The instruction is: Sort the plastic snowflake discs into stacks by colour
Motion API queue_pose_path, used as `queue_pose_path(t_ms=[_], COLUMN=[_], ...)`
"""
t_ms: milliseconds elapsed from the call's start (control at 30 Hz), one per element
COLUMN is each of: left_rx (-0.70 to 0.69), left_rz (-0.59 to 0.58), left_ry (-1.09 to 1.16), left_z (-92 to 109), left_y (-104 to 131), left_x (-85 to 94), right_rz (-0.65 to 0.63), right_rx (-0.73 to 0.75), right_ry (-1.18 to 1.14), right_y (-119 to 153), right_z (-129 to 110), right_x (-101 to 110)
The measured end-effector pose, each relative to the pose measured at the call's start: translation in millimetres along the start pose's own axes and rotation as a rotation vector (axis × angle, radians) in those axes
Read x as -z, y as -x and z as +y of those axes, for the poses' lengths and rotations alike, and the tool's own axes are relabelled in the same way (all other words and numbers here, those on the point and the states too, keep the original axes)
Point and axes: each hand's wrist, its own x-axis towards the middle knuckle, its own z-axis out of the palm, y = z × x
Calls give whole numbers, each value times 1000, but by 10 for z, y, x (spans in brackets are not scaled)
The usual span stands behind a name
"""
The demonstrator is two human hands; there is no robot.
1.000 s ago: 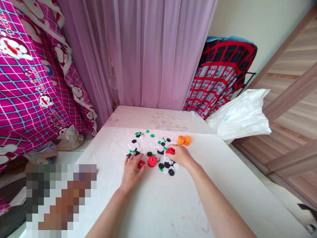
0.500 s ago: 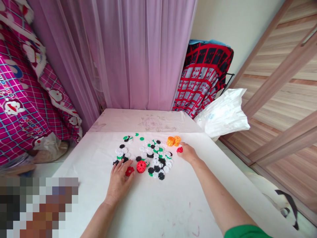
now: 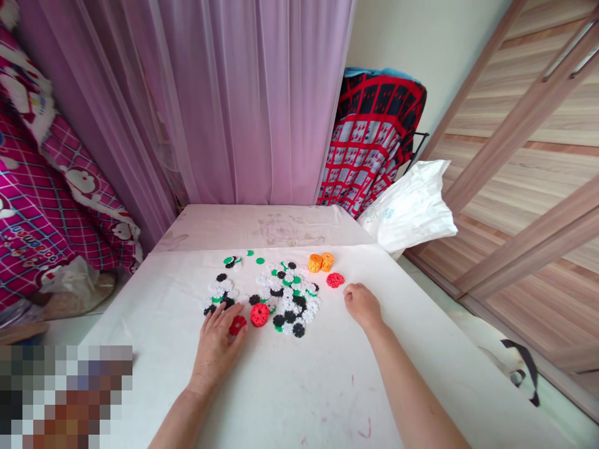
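Because the red discs lie in a loose, uneven cluster, just beyond the right hand, a low sweep of its knuckles could scatter them or nudge them towards the two orange stacks behind. The upright-looking red stack seems at risk too: it sits just beside the left hand's thumb side, so a careless sideways shift could topple it or push it into the mixed discs, where black, white and green pieces overlap and would probably slide together.

The left hand rests low, palm down, thumb and fingers apart around a red disc that shows in the gap; any contact there is too small to confirm. The right forearm reaches in from the lower right across the table, its wrist low and fingers curled together, with nothing visible between them. Both hands are well apart.
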Motion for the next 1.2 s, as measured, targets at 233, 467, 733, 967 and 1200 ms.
queue_pose_path(t_ms=[233, 467, 733, 967, 1200], left_rx=[3, 6, 7, 2, 5], left_rz=[12, -4, -17, -7, -14], left_ry=[11, 12, 5, 13, 20], left_z=[-16, -9, -6, 4, 2], left_y=[5, 3, 0, 0, 8], left_x=[-14, 3, 5, 12, 12], right_rz=[22, 21, 115, 154, 145], right_rx=[87, 117, 208, 231, 206], right_ry=[65, 67, 29, 66, 67], right_y=[-32, -12, 236, 124, 30], right_z=[-127, -120, -139, -122, -147], right_x=[73, 74, -112, -120, -102])
